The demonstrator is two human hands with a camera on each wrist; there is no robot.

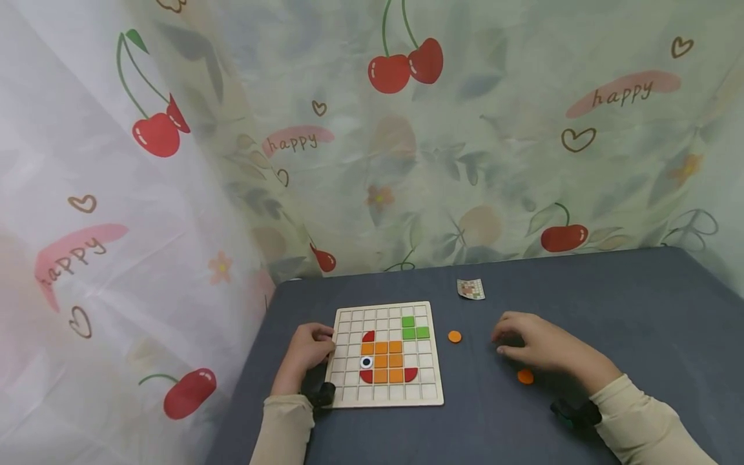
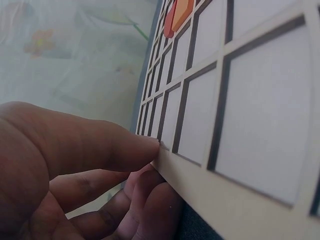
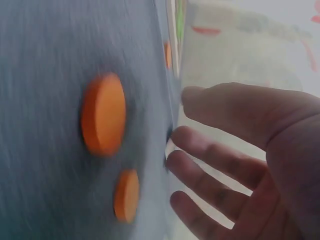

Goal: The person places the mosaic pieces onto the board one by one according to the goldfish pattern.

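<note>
A square wooden grid board (image 1: 383, 395) lies on the table, with coloured tiles in its cells. My left hand (image 1: 303, 352) holds its left edge; in the left wrist view the thumb (image 2: 125, 147) rests on the rim and the other fingers curl against the side. To the board's right, my right hand (image 1: 537, 342) hovers above the cloth with loosely bent fingers, holding nothing. One orange disc (image 1: 526, 376) lies beside it, and another orange disc (image 1: 454, 336) sits closer to the board. The right wrist view shows a further orange disc (image 3: 127, 195), hidden in the head view.
On the board are several orange square tiles (image 1: 380, 361), red quarter-round pieces (image 1: 410, 374), green squares (image 1: 409, 321) and an eye-like disc (image 1: 366, 362). A small printed card (image 1: 471, 289) lies behind. A patterned curtain (image 1: 494, 161) hangs beyond the dark table (image 1: 628, 303).
</note>
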